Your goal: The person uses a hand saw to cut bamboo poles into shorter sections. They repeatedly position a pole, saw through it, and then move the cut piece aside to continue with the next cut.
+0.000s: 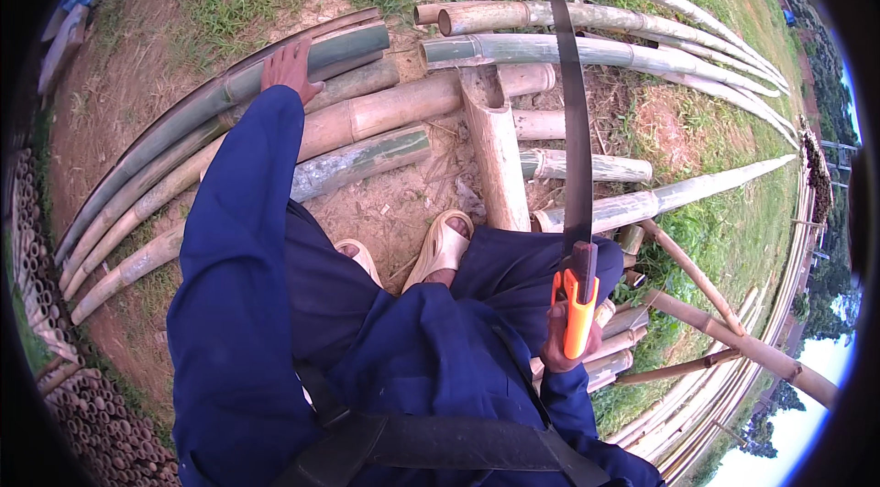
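Left hand (287,68): laid palm-down over the green pole (246,84), fingers spread along its top and thumb out to the right; it lies flat on the pole rather than curled around it.
Right hand (556,350): down by the right knee, fingers closed around the orange handle (579,327) of the saw (576,148).
Saw blade: stands out from the fist, running away from the person and tipping a little to the left. It passes in front of the right-hand poles; I can't tell from here whether it touches any.
Green pole: right under the left fingers, its long axis slanting from near left to far right, with the cut end just beyond the thumb side.
Between them: the left hand is much the nearer to that cut end; the blade is off to the right of it, well apart, and roughly crosswise to the pole.
Alongside: a thick tan pole (394,109) lies on the person's side of the green one.
Notched piece (500,162): short, hollow at its far end, leading from the tan pole back toward the right knee.
Farther right: long pale-green poles (518,49) fan out over the grass.
Feet: beige sandals (442,253) on bare earth, between the poles and the person.
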A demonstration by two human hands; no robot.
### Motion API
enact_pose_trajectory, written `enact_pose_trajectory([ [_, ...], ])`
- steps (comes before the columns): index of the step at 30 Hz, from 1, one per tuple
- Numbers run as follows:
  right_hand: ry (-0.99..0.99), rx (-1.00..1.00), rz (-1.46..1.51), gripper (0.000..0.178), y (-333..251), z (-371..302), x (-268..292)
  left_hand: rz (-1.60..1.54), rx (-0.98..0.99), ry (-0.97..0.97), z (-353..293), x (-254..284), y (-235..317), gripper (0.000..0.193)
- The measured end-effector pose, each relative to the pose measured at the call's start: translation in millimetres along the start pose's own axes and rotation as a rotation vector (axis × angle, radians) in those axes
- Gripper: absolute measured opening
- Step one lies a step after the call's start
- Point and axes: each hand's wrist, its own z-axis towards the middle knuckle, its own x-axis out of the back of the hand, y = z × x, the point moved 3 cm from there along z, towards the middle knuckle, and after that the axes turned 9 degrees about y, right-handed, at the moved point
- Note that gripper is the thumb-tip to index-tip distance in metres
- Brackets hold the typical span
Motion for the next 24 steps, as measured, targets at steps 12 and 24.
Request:
enact_pose_trajectory([
  [12,0.527,-0.492,0.151,0.01,42,51,22,-0.108,0.179,-0.221,38,-36,10,0.061],
  [24,0.726,-0.469,0.508,0.007,128,111,-18,-0.728,0.174,0.257,92,-22,78,0.035],
])
